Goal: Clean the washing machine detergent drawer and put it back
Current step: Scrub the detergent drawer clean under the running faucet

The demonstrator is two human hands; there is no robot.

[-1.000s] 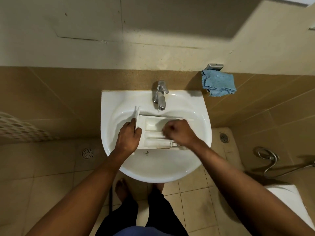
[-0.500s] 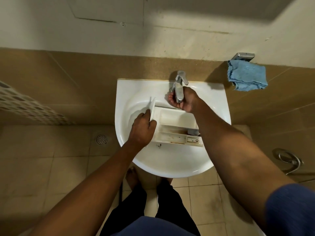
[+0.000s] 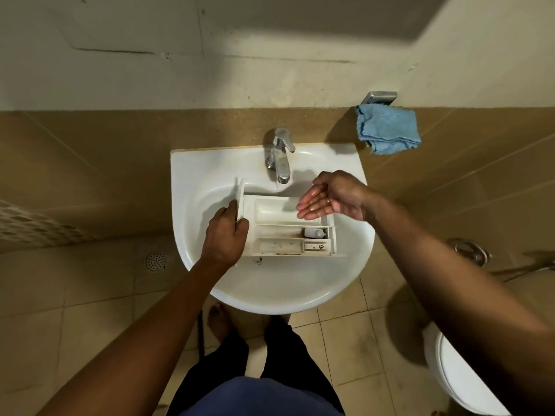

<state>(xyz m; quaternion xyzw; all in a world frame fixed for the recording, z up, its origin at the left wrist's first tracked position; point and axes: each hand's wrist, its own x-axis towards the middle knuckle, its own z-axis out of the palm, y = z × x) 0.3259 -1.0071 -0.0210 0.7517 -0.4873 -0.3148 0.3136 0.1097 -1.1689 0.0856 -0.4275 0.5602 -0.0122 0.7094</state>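
The white detergent drawer [image 3: 279, 232] lies across the white sink [image 3: 270, 283], its front panel to the left and brown grime along its near compartments. My left hand [image 3: 226, 237] grips the drawer's front panel at the left end. Over the drawer's far right corner my right hand [image 3: 329, 196] hovers with wet, straight fingers pointing left and holds nothing. The chrome tap [image 3: 280, 156] stands just behind the drawer; no running water is visible.
A blue cloth [image 3: 387, 129] hangs from a metal holder on the tiled wall to the right of the sink. A toilet [image 3: 459, 376] sits at the lower right, a hose beyond it. A floor drain [image 3: 155, 261] lies left of the sink.
My right hand went from scrubbing inside the drawer to the tap handle, then came back off the tap and now hovers flat over the drawer. My left hand kept its hold.
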